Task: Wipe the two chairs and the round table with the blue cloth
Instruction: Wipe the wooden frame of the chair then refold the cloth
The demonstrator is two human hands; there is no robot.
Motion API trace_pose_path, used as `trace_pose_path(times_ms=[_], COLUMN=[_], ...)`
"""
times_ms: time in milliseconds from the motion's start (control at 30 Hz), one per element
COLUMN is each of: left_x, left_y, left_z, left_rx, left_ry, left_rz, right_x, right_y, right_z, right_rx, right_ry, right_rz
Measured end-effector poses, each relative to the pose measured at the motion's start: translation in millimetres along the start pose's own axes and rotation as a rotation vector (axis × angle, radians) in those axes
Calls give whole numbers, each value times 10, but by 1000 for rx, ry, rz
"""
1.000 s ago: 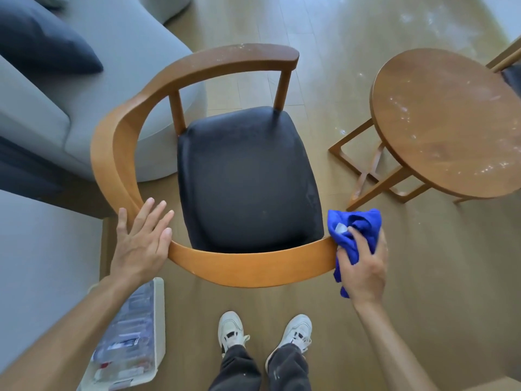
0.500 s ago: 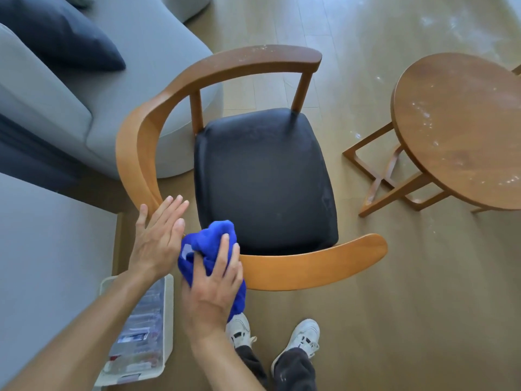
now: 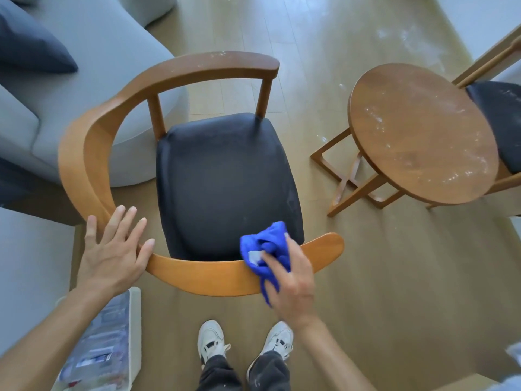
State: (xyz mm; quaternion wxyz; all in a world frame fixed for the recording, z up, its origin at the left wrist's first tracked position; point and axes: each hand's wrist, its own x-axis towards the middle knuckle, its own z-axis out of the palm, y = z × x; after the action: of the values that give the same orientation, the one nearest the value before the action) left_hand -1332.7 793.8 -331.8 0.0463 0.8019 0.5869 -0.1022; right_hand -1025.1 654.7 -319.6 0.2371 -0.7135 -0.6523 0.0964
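Wiping chair (image 3: 225,187) rail: right hand (image 3: 293,286) presses bunched cloth (image 3: 265,249) onto it, left hand (image 3: 112,252) flat, fingers spread (steadying the chair, probably). Table (image 3: 423,131) and 2nd chair (image 3: 504,117) look dusty.

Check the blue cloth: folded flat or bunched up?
Bunched up: the blue cloth sits in crumpled folds under the right hand on the chair's wooden rail.

My way along the chair rail (image 3: 203,273) lies open between my left hand (image 3: 112,255) and right hand (image 3: 290,280); the round table (image 3: 423,131) crowds the frame's right, the sofa (image 3: 93,88) its upper left.
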Motion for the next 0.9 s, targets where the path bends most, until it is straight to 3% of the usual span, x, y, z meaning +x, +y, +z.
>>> trace_pose_path(times_ms=[133,267,367,633,800,900], left_x=[12,15,26,17,17,5], left_y=[49,70,67,3,-51,-57], left_z=[29,35,59,45,28,40], left_rx=[24,14,17,-2,-8,-3], left_ry=[29,54,69,69,39,29], left_rz=[6,15,28,67,76,83], right_x=[208,267,180,-90,70,24], right_y=[849,840,349,-1658,-1278,-596], right_z=[-389,-274,-81,991,784,410], right_rx=[-38,-35,-7,45,19,38], right_ry=[138,301,335,16,41,22], right_rz=[386,698,571,-14,-171,-107])
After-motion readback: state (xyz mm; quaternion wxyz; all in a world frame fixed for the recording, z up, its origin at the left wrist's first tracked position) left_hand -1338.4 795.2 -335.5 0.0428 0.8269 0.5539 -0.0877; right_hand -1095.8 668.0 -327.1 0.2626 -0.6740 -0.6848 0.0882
